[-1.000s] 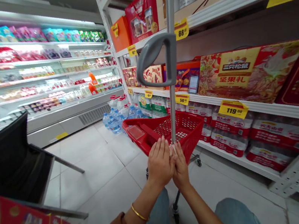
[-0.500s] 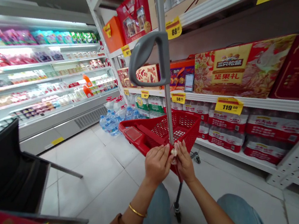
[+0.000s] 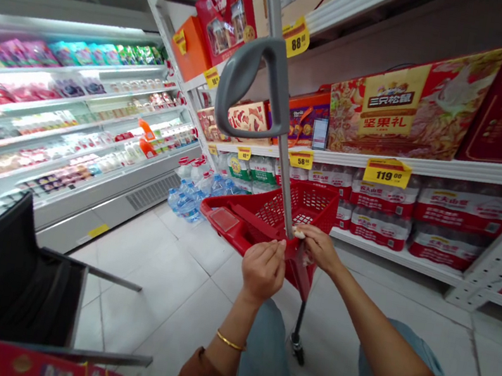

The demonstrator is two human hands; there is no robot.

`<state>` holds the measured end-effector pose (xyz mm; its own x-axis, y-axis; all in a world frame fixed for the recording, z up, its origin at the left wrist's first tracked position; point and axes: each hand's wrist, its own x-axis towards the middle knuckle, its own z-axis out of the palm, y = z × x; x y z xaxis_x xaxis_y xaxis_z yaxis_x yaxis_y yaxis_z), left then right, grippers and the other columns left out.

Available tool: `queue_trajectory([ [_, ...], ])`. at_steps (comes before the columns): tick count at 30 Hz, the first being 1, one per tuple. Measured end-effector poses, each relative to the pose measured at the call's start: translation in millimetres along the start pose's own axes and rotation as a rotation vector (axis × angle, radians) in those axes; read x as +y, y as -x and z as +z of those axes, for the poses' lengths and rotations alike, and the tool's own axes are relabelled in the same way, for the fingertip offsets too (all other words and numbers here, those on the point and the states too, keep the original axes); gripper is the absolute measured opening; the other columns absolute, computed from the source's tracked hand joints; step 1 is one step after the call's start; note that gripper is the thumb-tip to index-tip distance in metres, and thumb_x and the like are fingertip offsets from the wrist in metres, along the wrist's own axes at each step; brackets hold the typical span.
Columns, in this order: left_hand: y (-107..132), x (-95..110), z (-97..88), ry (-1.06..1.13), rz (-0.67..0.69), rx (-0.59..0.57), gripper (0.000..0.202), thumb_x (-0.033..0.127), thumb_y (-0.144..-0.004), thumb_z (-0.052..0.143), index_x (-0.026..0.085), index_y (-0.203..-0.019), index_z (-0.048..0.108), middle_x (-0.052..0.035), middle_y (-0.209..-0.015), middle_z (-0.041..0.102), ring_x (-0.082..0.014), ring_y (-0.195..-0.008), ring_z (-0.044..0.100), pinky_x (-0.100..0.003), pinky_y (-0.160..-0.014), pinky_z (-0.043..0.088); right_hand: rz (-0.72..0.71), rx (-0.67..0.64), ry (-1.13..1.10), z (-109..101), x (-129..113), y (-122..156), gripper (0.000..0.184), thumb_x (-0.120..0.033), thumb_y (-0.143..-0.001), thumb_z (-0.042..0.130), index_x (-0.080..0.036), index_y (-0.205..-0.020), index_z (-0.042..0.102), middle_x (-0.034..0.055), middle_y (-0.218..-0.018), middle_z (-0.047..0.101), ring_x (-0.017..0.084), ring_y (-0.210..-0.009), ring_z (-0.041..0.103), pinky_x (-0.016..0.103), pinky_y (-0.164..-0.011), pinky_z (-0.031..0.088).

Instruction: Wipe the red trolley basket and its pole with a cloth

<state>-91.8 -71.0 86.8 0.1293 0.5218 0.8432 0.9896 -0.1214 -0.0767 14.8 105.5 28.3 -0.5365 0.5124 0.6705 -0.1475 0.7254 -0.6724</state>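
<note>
A red plastic shopping basket (image 3: 235, 227) on wheels stands on the tiled floor in front of me. Its grey pull handle (image 3: 249, 85) rises on a metal pole (image 3: 286, 187). My left hand (image 3: 262, 270) is curled into a loose fist at the basket's near rim, just below the pole's base. My right hand (image 3: 318, 245) pinches a small pale thing (image 3: 298, 234) next to the pole. What the left fingers hold is hidden. My knees in blue jeans show below.
Shelves on the right carry red gift boxes (image 3: 411, 109) and packs of bottled water (image 3: 463, 214), with yellow price tags (image 3: 387, 172). A lit chiller (image 3: 65, 118) runs along the left. A black folding seat (image 3: 14, 277) stands at lower left. Loose water bottles (image 3: 188, 200) lie beyond the basket.
My hands were pressed together at the pole's base. They have come apart: the right hand moved up and right with the pale thing, the left curled shut by the rim.
</note>
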Motion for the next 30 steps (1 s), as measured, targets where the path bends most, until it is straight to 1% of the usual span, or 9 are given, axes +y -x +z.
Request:
queue_trajectory([
  [3,0,-4,-1.1,0.017,0.020,0.005,0.037,0.011,-0.084,0.050,0.017,-0.119,0.062,-0.0098,-0.097,0.073,-0.0221,-0.094,0.068,-0.037,-0.082,0.053,0.001,-0.017,0.071,-4,6,-3,0.037,-0.022,-0.086,0.039,-0.021,-0.101,0.073,0.0066,-0.110,0.070,0.019,-0.107,0.063,0.041,-0.099,0.047],
  [6,1,-9,-3.3,0.034,0.036,0.000,0.036,0.011,-0.084,0.050,0.018,-0.117,0.063,-0.0091,-0.097,0.073,-0.0212,-0.094,0.068,-0.036,-0.083,0.053,0.003,-0.023,0.094,-4,4,-6,0.037,-0.022,-0.086,0.039,-0.021,-0.100,0.073,0.0061,-0.107,0.071,0.019,-0.103,0.064,0.039,-0.097,0.048],
  [9,3,-13,-6.6,0.040,0.039,-0.016,0.035,0.010,-0.084,0.051,0.018,-0.115,0.064,-0.0081,-0.097,0.074,-0.0203,-0.095,0.068,-0.035,-0.084,0.053,0.007,-0.025,0.111,0,0,-5,0.037,-0.022,-0.085,0.040,-0.021,-0.101,0.073,0.0056,-0.108,0.071,0.019,-0.104,0.064,0.038,-0.097,0.048],
  [12,7,-17,-10.0,0.041,0.040,-0.024,0.034,0.011,-0.084,0.052,0.019,-0.114,0.064,-0.0076,-0.096,0.074,-0.0200,-0.096,0.068,-0.035,-0.084,0.053,0.025,-0.015,0.131,5,-4,-1,0.037,-0.021,-0.085,0.039,-0.019,-0.102,0.072,0.0070,-0.108,0.070,0.020,-0.104,0.063,0.040,-0.098,0.047],
  [18,14,-25,-16.2,0.086,0.083,0.010,0.038,0.008,-0.082,0.056,0.018,-0.118,0.061,-0.0062,-0.098,0.074,-0.0198,-0.097,0.067,-0.035,-0.085,0.051,0.046,-0.007,0.160,11,-15,6,0.038,-0.020,-0.083,0.039,-0.020,-0.102,0.072,0.0068,-0.109,0.070,0.021,-0.105,0.062,0.039,-0.099,0.046],
  [23,18,-29,-23.8,0.120,0.036,0.004,0.035,0.009,-0.083,0.055,0.020,-0.117,0.062,-0.0055,-0.097,0.074,-0.0185,-0.096,0.066,-0.034,-0.084,0.051,0.091,0.004,0.146,13,-28,10,0.038,-0.020,-0.083,0.038,-0.020,-0.102,0.071,0.0074,-0.109,0.069,0.022,-0.106,0.062,0.040,-0.098,0.047],
  [25,19,-28,-27.3,0.116,-0.013,-0.002,0.034,0.013,-0.086,0.055,0.019,-0.119,0.061,-0.0064,-0.097,0.073,-0.0189,-0.095,0.066,-0.035,-0.084,0.050,0.110,0.022,0.115,13,-35,12,0.037,-0.021,-0.082,0.039,-0.020,-0.100,0.071,0.0074,-0.107,0.070,0.022,-0.104,0.063,0.041,-0.097,0.047],
  [27,19,-26,-30.6,0.096,-0.062,-0.034,0.040,0.023,-0.088,0.056,0.018,-0.127,0.055,-0.0087,-0.100,0.072,-0.0207,-0.094,0.065,-0.037,-0.084,0.048,0.126,0.063,0.069,15,-47,15,0.034,-0.021,-0.083,0.041,-0.021,-0.100,0.070,0.0070,-0.107,0.069,0.022,-0.104,0.062,0.042,-0.098,0.047],
  [30,17,-24,-34.7,0.051,-0.080,-0.098,0.063,0.044,-0.085,0.060,0.014,-0.138,0.043,-0.0137,-0.111,0.069,-0.0254,-0.096,0.063,-0.041,-0.084,0.045,0.161,0.185,-0.035,27,-75,24,0.031,-0.025,-0.086,0.043,-0.022,-0.107,0.066,0.0079,-0.115,0.065,0.022,-0.111,0.058,0.044,-0.103,0.042],
])
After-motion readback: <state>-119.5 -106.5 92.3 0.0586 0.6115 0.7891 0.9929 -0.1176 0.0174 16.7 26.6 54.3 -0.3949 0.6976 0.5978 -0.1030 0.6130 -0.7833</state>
